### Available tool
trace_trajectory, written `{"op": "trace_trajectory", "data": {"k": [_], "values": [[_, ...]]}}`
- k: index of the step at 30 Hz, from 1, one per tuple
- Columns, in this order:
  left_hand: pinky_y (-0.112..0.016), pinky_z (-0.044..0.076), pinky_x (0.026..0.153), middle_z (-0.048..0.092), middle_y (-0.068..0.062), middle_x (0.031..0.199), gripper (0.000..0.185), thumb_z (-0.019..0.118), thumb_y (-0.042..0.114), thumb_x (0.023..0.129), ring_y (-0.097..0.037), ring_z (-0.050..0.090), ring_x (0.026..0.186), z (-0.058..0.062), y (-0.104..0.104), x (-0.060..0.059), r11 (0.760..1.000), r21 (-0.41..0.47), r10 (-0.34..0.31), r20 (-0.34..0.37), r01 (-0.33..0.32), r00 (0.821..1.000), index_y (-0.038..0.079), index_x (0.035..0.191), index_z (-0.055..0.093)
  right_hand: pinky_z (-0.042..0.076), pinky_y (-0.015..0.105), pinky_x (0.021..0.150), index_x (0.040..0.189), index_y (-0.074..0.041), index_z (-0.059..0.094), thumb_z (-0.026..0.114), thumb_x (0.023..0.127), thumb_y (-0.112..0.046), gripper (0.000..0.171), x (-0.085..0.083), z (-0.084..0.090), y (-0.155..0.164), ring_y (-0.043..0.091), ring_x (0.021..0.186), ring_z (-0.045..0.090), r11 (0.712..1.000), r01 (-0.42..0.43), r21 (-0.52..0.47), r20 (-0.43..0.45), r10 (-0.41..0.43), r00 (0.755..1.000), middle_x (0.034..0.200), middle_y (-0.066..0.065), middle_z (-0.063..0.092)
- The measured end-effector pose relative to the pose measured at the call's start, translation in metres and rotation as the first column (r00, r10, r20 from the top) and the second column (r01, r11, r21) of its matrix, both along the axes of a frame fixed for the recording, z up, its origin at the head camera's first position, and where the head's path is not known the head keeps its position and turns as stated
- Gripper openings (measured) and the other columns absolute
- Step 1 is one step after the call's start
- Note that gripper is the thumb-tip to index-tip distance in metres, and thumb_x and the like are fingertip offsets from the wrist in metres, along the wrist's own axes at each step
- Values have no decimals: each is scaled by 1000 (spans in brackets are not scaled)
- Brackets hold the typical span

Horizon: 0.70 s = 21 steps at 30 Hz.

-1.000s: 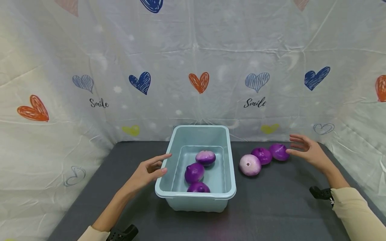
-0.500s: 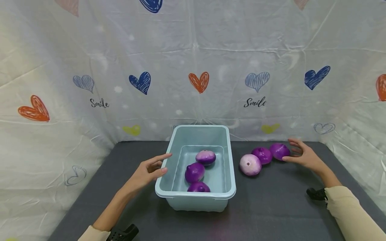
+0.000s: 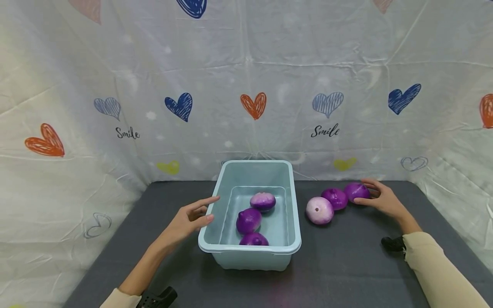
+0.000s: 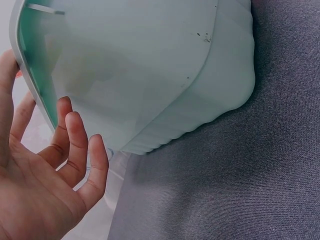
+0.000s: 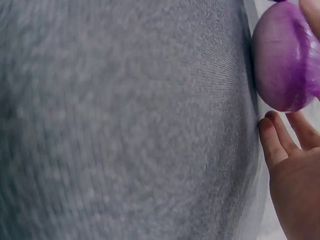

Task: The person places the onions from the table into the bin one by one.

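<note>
My left hand [image 3: 192, 216] is at the left side of a pale blue plastic bin [image 3: 250, 248], with thumb and index finger at its rim. In the left wrist view its other fingers are loosely bent beside the bin wall and hold nothing. Three purple onions lie in the bin: one pale-topped onion [image 3: 263, 202], a darker onion [image 3: 248, 221] and one onion [image 3: 254, 239] partly hidden by the front rim. My right hand [image 3: 383, 199] reaches around the rightmost loose onion [image 3: 355, 192], thumb in front, fingers behind; a small gap shows below it in the right wrist view.
Two more onions, a purple onion [image 3: 334, 199] and a whitish onion [image 3: 319, 210], sit between the bin and my right hand. Dark grey cloth [image 3: 339, 265] covers the table. A white curtain [image 3: 219, 128] with printed hearts hangs right behind the table.
My right hand has moved left and closer around the rightmost onion, its thumb now overlapping the onion's front. The left hand, bin and onions have stayed put.
</note>
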<state>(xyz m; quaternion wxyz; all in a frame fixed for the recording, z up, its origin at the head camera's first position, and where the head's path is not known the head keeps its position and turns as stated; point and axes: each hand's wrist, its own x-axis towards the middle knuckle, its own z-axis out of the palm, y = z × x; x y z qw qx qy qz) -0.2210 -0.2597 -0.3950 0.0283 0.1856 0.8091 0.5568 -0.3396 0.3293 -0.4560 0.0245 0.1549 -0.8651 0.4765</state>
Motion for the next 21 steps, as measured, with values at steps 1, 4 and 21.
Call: {"op": "trace_trajectory", "data": {"k": [1, 4, 21], "values": [[-39, 50, 75, 58, -16, 98, 50, 64, 18, 102, -21, 56, 88, 0, 0, 0, 1000, 0, 1, 1, -1, 1000, 16, 151, 53, 36, 66, 100, 152, 9, 35, 78, 92, -15, 78, 0, 0, -1, 58, 132, 37, 1000, -1, 3, -8, 1, 1000, 149, 36, 36], [-39, 49, 74, 57, -16, 96, 50, 64, 17, 102, -21, 56, 87, -1, 0, 0, 1000, 0, 0, -2, 0, 1000, 15, 151, 53, 38, 64, 99, 150, 10, 38, 78, 93, -14, 74, 0, 1, -2, 57, 130, 41, 1000, -3, 10, -23, 3, 1000, 148, 35, 38], [-41, 51, 77, 61, -18, 106, 50, 65, 17, 101, -25, 59, 93, 0, 0, 0, 1000, 8, -3, -1, 3, 1000, 15, 150, 54, 44, 15, 80, 152, 6, 37, 77, 94, -21, 76, 5, -2, 2, 53, 129, 46, 998, 64, -19, 31, -63, 998, 147, 34, 41]]}}
